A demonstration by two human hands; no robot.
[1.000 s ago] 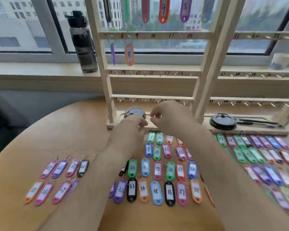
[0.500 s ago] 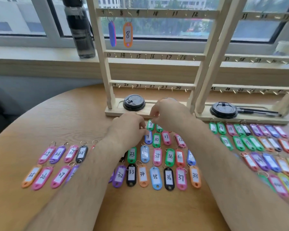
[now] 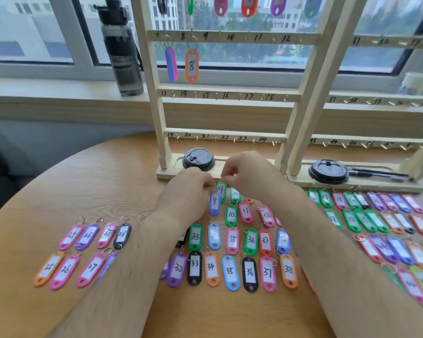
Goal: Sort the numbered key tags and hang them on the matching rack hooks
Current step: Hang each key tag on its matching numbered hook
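Near the front edge of the worktop [image 3: 95, 181], most numbered tags [image 3: 229, 272] (25 to 28 left, 32 to 38 centre) are laid out unhung. Further in, a blue tag 9 [image 3: 214, 203] is pinched by the left hand [image 3: 188, 193] and a green tag 9 [image 3: 221, 189], at its ring end, by the right hand [image 3: 247, 178]. On the rack [image 3: 154, 101] at the far edge, tags are hung only up to the orange tag 8 [image 3: 192, 65], so most of the task is judged undone.

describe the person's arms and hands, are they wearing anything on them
The left arm and right arm are bare all the way to the frame's edge: no sleeves, watch or bracelets show. The left hand and right hand are ungloved, with no rings that can be seen. Both forearms have sparse hair.
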